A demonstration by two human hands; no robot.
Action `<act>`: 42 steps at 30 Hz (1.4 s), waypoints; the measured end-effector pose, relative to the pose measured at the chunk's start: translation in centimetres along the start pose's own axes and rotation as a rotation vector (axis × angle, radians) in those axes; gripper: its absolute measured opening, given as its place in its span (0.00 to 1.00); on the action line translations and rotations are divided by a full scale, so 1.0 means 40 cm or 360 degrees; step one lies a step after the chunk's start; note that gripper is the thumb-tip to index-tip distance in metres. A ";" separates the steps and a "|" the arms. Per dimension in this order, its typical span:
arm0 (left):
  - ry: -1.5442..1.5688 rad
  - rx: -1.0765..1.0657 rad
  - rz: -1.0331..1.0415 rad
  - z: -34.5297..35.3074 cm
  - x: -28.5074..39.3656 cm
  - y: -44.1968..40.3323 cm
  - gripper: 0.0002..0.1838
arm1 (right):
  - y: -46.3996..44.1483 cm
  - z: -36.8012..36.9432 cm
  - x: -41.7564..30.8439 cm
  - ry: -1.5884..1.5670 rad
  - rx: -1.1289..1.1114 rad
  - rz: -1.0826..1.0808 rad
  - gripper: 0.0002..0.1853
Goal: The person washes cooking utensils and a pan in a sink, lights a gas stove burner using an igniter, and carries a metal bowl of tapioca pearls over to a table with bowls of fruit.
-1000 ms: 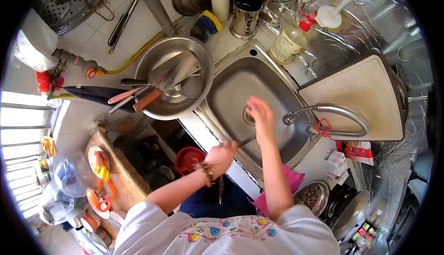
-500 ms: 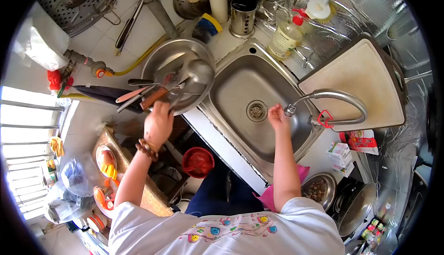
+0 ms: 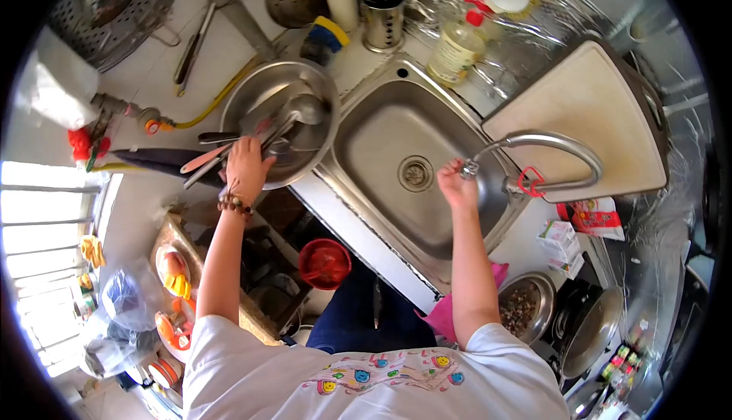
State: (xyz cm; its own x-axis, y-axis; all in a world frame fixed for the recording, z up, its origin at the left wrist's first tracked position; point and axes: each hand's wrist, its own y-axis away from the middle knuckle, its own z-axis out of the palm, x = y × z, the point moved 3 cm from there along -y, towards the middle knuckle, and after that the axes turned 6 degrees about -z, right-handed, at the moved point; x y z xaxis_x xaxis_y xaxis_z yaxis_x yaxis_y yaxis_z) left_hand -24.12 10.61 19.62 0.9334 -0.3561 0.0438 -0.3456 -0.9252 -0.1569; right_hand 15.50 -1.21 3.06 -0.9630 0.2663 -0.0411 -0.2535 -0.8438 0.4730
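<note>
Left hand (image 3: 245,166) over utensils (image 3: 306,108) in steel bowl (image 3: 326,134); can't tell if clamped. Best by the handles (image 3: 204,158), one at a time. Sink (image 3: 396,130) mid. Right hand (image 3: 459,187) curled at tap nozzle (image 3: 470,168), grip unclear; go light.

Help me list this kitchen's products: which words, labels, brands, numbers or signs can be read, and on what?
No text can be read with certainty.
Red-capped bottle: label, too small and blurred to read.
Red-and-white packet: print, too blurred to read.
White carton: markings, too small to read.
White shirt: cartoon print; any lettering is unreadable.
</note>
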 end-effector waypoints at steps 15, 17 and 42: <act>0.3787 -0.1568 -0.1624 0.410 0.925 0.014 0.09 | 0.223 -0.002 -0.144 0.0610 0.0139 -0.0695 0.24; 0.3839 -0.1852 -0.1550 0.424 0.926 0.010 0.09 | 0.236 -0.002 -0.161 0.0628 0.0134 -0.0655 0.23; 0.2489 -0.1069 -0.0609 0.119 0.744 0.130 0.16 | 0.397 0.164 -0.067 0.1728 -0.0475 0.0011 0.25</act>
State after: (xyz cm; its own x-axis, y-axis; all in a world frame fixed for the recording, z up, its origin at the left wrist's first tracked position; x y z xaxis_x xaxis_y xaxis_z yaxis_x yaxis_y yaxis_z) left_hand 2.32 -4.18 15.42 0.1396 0.4712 0.8709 -0.5008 -0.7252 0.4726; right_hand 14.66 -12.28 16.47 -0.4967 -0.1623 -0.8526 -0.1195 -0.9602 0.2524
